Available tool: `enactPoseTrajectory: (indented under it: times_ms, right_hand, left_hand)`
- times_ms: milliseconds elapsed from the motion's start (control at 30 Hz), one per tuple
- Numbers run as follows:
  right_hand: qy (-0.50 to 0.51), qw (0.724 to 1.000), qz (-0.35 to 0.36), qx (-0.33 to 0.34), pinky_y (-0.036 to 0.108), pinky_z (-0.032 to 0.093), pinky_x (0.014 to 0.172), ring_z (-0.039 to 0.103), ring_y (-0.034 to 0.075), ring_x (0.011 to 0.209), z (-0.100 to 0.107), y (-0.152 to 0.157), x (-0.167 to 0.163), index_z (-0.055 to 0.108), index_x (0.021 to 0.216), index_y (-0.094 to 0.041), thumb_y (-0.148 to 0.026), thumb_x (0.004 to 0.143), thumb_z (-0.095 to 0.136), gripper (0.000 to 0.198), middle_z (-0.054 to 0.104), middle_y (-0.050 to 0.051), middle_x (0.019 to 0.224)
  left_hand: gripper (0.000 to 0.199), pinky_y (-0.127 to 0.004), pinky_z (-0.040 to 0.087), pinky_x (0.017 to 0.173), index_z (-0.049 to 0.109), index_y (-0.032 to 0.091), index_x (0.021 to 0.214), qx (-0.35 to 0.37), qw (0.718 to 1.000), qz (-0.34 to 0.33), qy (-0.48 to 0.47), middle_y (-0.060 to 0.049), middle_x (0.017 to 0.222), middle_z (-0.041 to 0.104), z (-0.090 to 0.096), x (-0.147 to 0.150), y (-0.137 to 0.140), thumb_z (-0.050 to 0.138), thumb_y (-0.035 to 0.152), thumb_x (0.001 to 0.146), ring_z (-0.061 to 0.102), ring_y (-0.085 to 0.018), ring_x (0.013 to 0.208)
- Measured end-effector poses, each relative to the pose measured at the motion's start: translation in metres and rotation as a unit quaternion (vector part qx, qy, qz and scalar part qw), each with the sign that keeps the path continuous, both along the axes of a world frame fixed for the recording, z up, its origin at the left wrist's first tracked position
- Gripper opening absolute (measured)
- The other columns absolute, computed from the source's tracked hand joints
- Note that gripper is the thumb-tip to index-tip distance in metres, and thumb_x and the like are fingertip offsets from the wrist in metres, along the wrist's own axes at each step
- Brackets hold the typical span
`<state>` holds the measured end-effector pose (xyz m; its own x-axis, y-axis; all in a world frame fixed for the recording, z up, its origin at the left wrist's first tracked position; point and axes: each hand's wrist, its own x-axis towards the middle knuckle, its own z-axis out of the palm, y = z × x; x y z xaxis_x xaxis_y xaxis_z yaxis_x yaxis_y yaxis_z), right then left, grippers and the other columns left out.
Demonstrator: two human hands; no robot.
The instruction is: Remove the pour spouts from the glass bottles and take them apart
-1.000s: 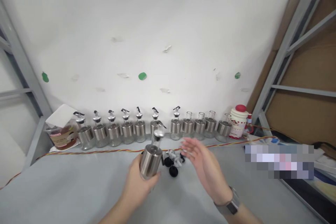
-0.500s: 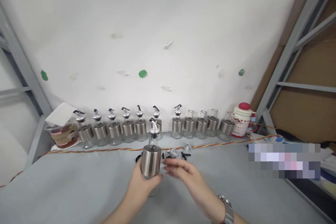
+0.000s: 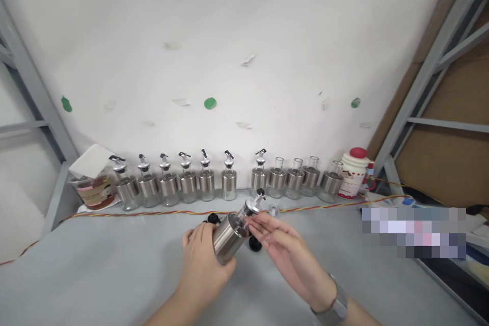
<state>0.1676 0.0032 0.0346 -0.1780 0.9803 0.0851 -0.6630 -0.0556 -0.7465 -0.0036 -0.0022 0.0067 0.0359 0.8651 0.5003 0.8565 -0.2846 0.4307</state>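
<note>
Soft light is brightening the wall [image 3: 275, 35], shadow is dimming the tabletop [image 3: 248, 303] at bottom centre, and highlights are streaking the held bottle [image 3: 229, 237]. Distortion is stretching the edges; pixelation is masking a lower-right patch [image 3: 412, 232].

Bottle [image 3: 230, 237] in left hand [image 3: 202, 260] over near centre of table [image 3: 114, 270], right hand [image 3: 288, 247] just right of its neck, loose parts [image 3: 255, 243] behind it, cord [image 3: 160, 213] crossing left to right beyond, and farthest, before the wall [image 3: 267, 35], a bottle row [image 3: 229, 182] between tub [image 3: 94, 194] (left) and jar [image 3: 352, 175] (right).
</note>
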Motion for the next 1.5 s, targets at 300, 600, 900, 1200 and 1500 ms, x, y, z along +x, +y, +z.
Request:
enactPoseTrajectory:
  times_ms: [300, 600, 900, 1200, 1500]
  right_hand:
    - [-0.162, 0.985, -0.022, 0.058, 0.03, 0.041, 0.085, 0.055, 0.019, 0.094, 0.005, -0.001, 0.0, 0.062, 0.094, -0.019, -0.021, 0.066, 0.067, 0.028, 0.063, 0.003, 0.094]
    - [-0.078, 0.99, -0.084, -0.085, 0.013, 0.017, 0.029, 0.014, 0.003, 0.032, -0.012, 0.003, -0.003, 0.055, 0.082, -0.019, -0.034, 0.07, 0.063, 0.021, 0.021, -0.014, 0.037]
    - [-0.051, 0.979, -0.196, -0.03, 0.013, 0.022, 0.028, 0.016, 0.003, 0.03, -0.004, 0.011, 0.012, 0.055, 0.077, -0.019, -0.029, 0.07, 0.063, 0.014, 0.022, -0.014, 0.036]
    - [-0.048, 0.979, -0.198, -0.028, 0.012, 0.022, 0.026, 0.016, 0.002, 0.029, 0.003, 0.007, 0.015, 0.057, 0.08, -0.018, -0.028, 0.07, 0.062, 0.015, 0.023, -0.014, 0.037]
    - [0.147, 0.962, -0.089, -0.212, 0.009, 0.015, 0.022, 0.018, 0.0, 0.022, -0.008, 0.018, 0.017, 0.043, 0.053, -0.018, -0.021, 0.065, 0.058, 0.019, 0.029, -0.014, 0.031]
  left_hand:
    - [0.028, -0.042, 0.034, 0.079, 0.049, 0.018, 0.082, 0.035, 0.997, -0.044, 0.05, -0.004, 0.078, 0.055, -0.002, 0.001, -0.003, 0.057, 0.019, 0.055, 0.054, -0.022, 0.076]
    - [0.072, -0.05, 0.03, 0.092, 0.032, 0.02, 0.124, 0.313, 0.943, -0.083, 0.078, -0.012, 0.107, 0.05, -0.002, -0.009, 0.007, 0.066, 0.024, 0.061, 0.05, -0.025, 0.097]
    - [0.045, -0.046, 0.025, 0.096, 0.048, 0.021, 0.116, 0.31, 0.94, -0.104, 0.103, -0.008, 0.101, 0.06, 0.01, -0.01, 0.003, 0.058, 0.026, 0.072, 0.052, -0.021, 0.096]
    - [0.053, -0.047, 0.023, 0.097, 0.04, 0.021, 0.122, 0.318, 0.932, -0.127, 0.118, -0.007, 0.107, 0.06, 0.014, -0.012, 0.0, 0.057, 0.017, 0.072, 0.049, -0.022, 0.102]
    - [0.072, -0.05, 0.035, 0.092, 0.024, 0.017, 0.13, 0.357, 0.916, -0.171, -0.061, -0.012, 0.115, 0.039, 0.006, -0.009, -0.01, 0.056, 0.009, 0.065, 0.046, -0.026, 0.105]
